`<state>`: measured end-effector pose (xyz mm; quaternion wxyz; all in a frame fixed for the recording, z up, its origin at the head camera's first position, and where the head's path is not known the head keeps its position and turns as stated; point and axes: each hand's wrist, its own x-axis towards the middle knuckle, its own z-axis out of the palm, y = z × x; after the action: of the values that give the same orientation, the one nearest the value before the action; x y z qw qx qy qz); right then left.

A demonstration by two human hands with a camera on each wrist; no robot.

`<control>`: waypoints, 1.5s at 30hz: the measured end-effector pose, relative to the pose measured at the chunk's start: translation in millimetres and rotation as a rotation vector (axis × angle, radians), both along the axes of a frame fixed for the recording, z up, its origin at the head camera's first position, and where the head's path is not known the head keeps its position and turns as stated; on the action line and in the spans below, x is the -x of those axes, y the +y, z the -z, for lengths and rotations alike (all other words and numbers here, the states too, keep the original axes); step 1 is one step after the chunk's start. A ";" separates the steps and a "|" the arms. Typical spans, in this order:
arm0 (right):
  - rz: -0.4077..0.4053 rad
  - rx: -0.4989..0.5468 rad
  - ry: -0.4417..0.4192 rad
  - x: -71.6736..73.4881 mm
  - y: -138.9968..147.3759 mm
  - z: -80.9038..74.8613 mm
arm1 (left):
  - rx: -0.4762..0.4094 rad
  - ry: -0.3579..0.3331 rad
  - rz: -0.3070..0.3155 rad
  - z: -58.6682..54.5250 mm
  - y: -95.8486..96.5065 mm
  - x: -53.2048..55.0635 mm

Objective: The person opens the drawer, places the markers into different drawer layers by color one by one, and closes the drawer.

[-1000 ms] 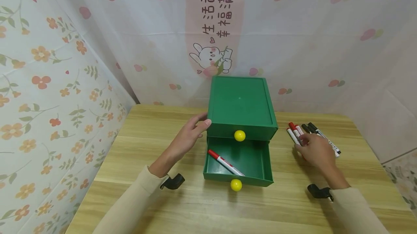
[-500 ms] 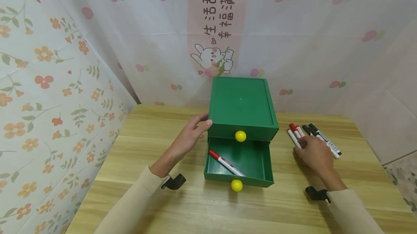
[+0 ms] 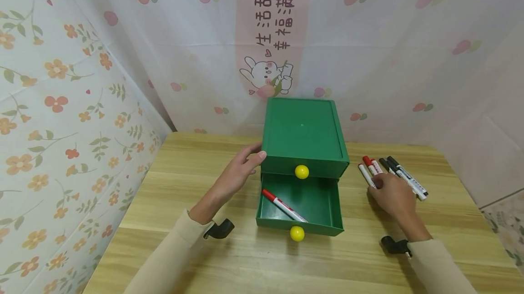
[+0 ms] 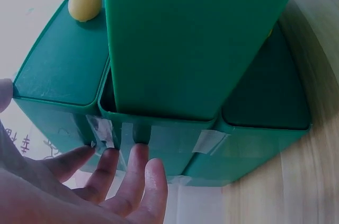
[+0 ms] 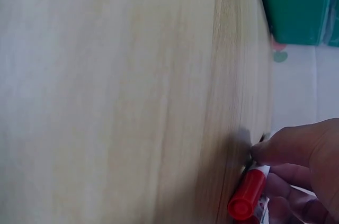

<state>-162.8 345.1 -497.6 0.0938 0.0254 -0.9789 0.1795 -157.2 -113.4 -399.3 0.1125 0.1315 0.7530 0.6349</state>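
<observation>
My left hand (image 3: 239, 171) rests along the left side of a green drawer cabinet (image 3: 303, 125), thumb at its top front corner. In the left wrist view its fairly straight fingers (image 4: 139, 166) touch the taped side wall. One drawer (image 3: 319, 198) is pulled out, and a red-capped marker (image 3: 282, 205) lies slantwise in it. To the right of the cabinet, my right hand (image 3: 395, 196) pinches a white marker (image 3: 366, 175) between thumb and fingers. Its red cap (image 5: 249, 195) shows in the right wrist view, while the hand hides part of it from the head view.
Beside and beyond the right hand lie more markers, some with red caps (image 3: 367, 160), some with black caps (image 3: 392, 162). Yellow knobs (image 3: 301, 172) jut from the drawer fronts. The wooden table (image 3: 254, 266) ends against a patterned cloth (image 3: 196, 57) at the back.
My right hand has shifted slightly left and toward me, and the white marker's far end has moved a little with it. The left hand and drawer stay put.
</observation>
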 end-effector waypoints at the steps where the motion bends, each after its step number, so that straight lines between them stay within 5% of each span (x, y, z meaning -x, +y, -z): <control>1: -0.004 0.001 -0.001 -0.1 -0.9 0.5 | 0.004 0.002 0.000 -0.1 -0.6 -0.2; 13: -0.011 -0.004 -0.033 -0.3 -4.1 2.5 | 0.042 -0.005 0.009 -0.8 -3.3 1.6; 21: -0.006 0.008 -0.031 -2.9 -8.4 -1.2 | 0.122 0.086 -0.029 2.0 -1.1 2.1; 26: -0.007 0.025 0.032 -8.0 -13.5 -11.0 | 0.154 0.216 -0.078 2.7 -1.3 3.2; 32: -0.029 0.060 0.174 -16.7 -16.5 -32.0 | 0.074 0.435 -0.133 5.6 -1.9 7.1; 38: -0.033 0.073 0.243 -32.2 -17.1 -60.5 | 0.072 0.607 -0.159 8.7 -2.1 9.9; 45: -0.043 0.086 0.323 -57.0 -26.1 -99.4 | 0.042 0.891 -0.181 9.5 -2.3 16.5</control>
<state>-105.8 319.0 -398.2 0.2470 0.0705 -0.9418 0.2169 -173.8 -115.7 -408.8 -0.2758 0.3231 0.7491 0.5084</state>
